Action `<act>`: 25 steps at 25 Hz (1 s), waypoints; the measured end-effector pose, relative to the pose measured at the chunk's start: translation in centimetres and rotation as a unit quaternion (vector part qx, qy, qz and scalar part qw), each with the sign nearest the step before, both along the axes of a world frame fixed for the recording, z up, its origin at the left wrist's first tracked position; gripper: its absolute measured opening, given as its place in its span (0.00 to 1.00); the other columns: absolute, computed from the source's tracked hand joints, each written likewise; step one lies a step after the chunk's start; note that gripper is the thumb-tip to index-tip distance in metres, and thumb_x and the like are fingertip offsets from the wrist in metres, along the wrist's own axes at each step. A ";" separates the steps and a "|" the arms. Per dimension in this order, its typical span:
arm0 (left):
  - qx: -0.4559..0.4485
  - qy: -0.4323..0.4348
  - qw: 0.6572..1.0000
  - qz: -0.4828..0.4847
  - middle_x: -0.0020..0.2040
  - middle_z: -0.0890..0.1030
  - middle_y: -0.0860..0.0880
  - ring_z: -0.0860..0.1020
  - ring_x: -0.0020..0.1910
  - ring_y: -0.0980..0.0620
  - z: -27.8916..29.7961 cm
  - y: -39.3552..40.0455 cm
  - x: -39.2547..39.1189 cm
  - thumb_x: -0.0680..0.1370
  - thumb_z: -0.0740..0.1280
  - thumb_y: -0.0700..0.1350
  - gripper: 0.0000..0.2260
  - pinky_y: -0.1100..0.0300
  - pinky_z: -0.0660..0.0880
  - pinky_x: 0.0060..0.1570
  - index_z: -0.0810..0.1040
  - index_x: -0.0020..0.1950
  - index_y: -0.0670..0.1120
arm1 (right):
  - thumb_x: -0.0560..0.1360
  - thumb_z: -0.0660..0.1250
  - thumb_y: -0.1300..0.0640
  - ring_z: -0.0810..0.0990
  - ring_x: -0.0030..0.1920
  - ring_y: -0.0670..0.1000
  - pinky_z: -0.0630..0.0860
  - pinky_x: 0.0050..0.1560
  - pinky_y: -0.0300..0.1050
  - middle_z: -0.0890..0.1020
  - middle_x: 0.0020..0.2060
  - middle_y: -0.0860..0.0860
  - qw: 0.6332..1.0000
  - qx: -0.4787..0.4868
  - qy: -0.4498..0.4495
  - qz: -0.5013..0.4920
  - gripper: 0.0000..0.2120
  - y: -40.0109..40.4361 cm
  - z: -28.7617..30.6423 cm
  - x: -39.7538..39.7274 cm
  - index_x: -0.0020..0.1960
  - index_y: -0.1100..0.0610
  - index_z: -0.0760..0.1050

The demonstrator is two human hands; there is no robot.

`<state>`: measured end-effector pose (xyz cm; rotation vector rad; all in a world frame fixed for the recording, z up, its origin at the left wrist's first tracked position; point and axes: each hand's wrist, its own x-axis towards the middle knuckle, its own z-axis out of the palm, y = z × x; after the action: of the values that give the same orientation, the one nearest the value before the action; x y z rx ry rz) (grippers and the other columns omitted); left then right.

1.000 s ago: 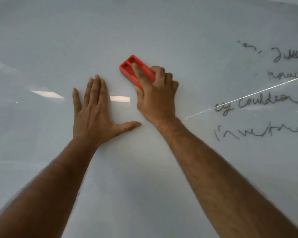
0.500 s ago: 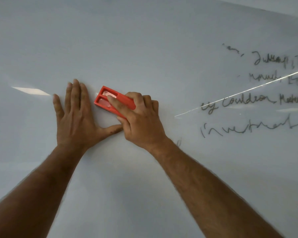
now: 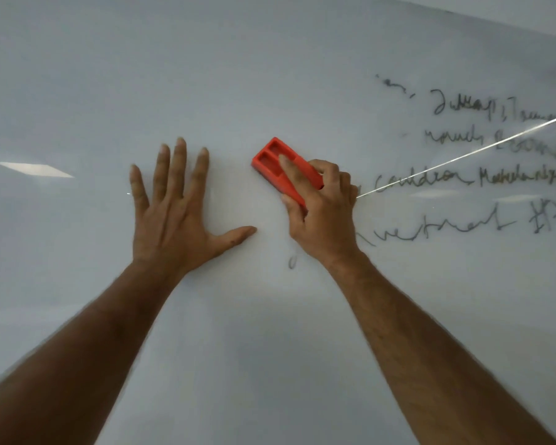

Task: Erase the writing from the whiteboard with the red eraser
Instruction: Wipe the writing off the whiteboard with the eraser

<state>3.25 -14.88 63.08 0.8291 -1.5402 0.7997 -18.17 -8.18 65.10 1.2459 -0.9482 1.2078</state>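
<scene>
The whiteboard fills the view. My right hand grips the red eraser and presses it flat on the board, index finger laid along its top. My left hand lies flat on the board with fingers spread, left of the eraser and apart from it. Several lines of dark handwriting sit to the right of my right hand. A small stray mark shows just below my right wrist.
A thin bright line crosses the writing from the right edge down to my right hand. A ceiling-light reflection glares on the board at the left. The board's top edge shows at the upper right.
My right hand has slid the eraser to the right, away from my left hand, after a stroke down and left. More writing has come into view at the right.
</scene>
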 end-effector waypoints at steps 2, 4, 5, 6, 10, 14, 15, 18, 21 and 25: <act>-0.016 -0.004 1.000 -0.009 0.84 0.49 0.42 0.47 0.83 0.41 0.4 0.5 -2.5 0.67 0.55 0.81 0.53 0.32 0.44 0.77 0.50 0.84 0.50 | 0.74 0.68 0.51 0.73 0.53 0.61 0.69 0.57 0.56 0.74 0.60 0.58 0.999 -0.018 -0.041 -0.004 0.26 1.5 0.8 -4.8 0.72 0.45 0.70; -0.018 0.007 1.000 -0.008 0.84 0.49 0.43 0.47 0.83 0.41 0.5 0.5 -3.6 0.70 0.53 0.80 0.50 0.32 0.43 0.77 0.52 0.84 0.51 | 0.74 0.68 0.50 0.73 0.55 0.63 0.67 0.59 0.55 0.73 0.60 0.59 0.996 -0.029 -0.084 -0.012 0.27 2.9 1.5 -9.7 0.73 0.45 0.69; -0.019 0.014 1.000 0.000 0.84 0.50 0.43 0.47 0.83 0.41 0.5 0.4 -4.1 0.71 0.53 0.79 0.49 0.32 0.43 0.77 0.52 0.83 0.51 | 0.74 0.68 0.50 0.72 0.56 0.63 0.67 0.59 0.56 0.73 0.60 0.60 0.994 -0.031 -0.106 -0.018 0.28 3.7 1.8 -12.4 0.73 0.45 0.67; -0.021 0.018 1.000 0.008 0.84 0.51 0.43 0.48 0.83 0.41 0.4 0.3 -4.3 0.72 0.52 0.78 0.47 0.32 0.44 0.77 0.53 0.83 0.52 | 0.75 0.67 0.50 0.71 0.57 0.64 0.67 0.59 0.57 0.72 0.60 0.61 0.991 -0.030 -0.128 -0.025 0.28 4.4 2.0 -14.9 0.74 0.45 0.66; -0.020 0.024 0.999 0.013 0.84 0.52 0.42 0.49 0.82 0.41 0.2 0.4 -4.6 0.74 0.52 0.75 0.43 0.32 0.44 0.77 0.54 0.83 0.53 | 0.77 0.67 0.49 0.69 0.60 0.65 0.65 0.63 0.57 0.69 0.63 0.64 0.974 -0.025 -0.220 -0.041 0.30 7.4 1.2 -24.4 0.76 0.45 0.62; -0.021 0.031 0.999 0.021 0.84 0.52 0.43 0.49 0.82 0.41 0.0 0.2 -4.7 0.75 0.53 0.74 0.42 0.34 0.44 0.76 0.53 0.84 0.53 | 0.75 0.65 0.47 0.70 0.59 0.67 0.67 0.64 0.61 0.70 0.62 0.65 0.965 -0.055 -0.257 -0.016 0.29 7.9 -1.2 -27.2 0.75 0.48 0.65; -0.021 0.032 0.999 0.025 0.84 0.52 0.43 0.49 0.82 0.41 -0.1 0.1 -4.8 0.75 0.53 0.74 0.42 0.34 0.44 0.76 0.52 0.84 0.53 | 0.75 0.66 0.48 0.70 0.58 0.67 0.68 0.63 0.61 0.70 0.61 0.65 0.964 -0.063 -0.258 -0.008 0.29 7.7 -1.7 -26.8 0.75 0.48 0.66; -0.023 0.039 0.999 0.031 0.84 0.52 0.43 0.49 0.83 0.42 -0.2 0.0 -4.9 0.75 0.53 0.73 0.42 0.34 0.44 0.76 0.52 0.84 0.53 | 0.74 0.67 0.50 0.71 0.56 0.66 0.67 0.59 0.59 0.72 0.60 0.64 0.969 -0.075 -0.235 0.011 0.28 6.3 -3.2 -23.3 0.74 0.48 0.68; -0.019 0.034 0.999 0.030 0.84 0.52 0.43 0.49 0.83 0.42 -0.1 0.0 -4.8 0.76 0.53 0.72 0.41 0.34 0.44 0.76 0.52 0.84 0.53 | 0.74 0.68 0.50 0.71 0.55 0.63 0.66 0.56 0.55 0.72 0.60 0.60 0.983 -0.053 -0.174 0.039 0.27 4.6 -4.8 -17.3 0.73 0.46 0.69; -0.013 0.032 0.999 0.019 0.84 0.50 0.44 0.48 0.83 0.43 -0.1 -0.1 -4.6 0.77 0.52 0.71 0.39 0.34 0.44 0.77 0.51 0.84 0.54 | 0.74 0.68 0.50 0.73 0.52 0.60 0.68 0.54 0.53 0.75 0.59 0.57 0.996 0.005 -0.058 0.068 0.25 2.7 -6.9 -8.1 0.71 0.45 0.72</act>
<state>-1.39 -14.94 62.97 0.8592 -1.4575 0.8119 -26.32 -5.52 58.23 1.2760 -0.9679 1.3968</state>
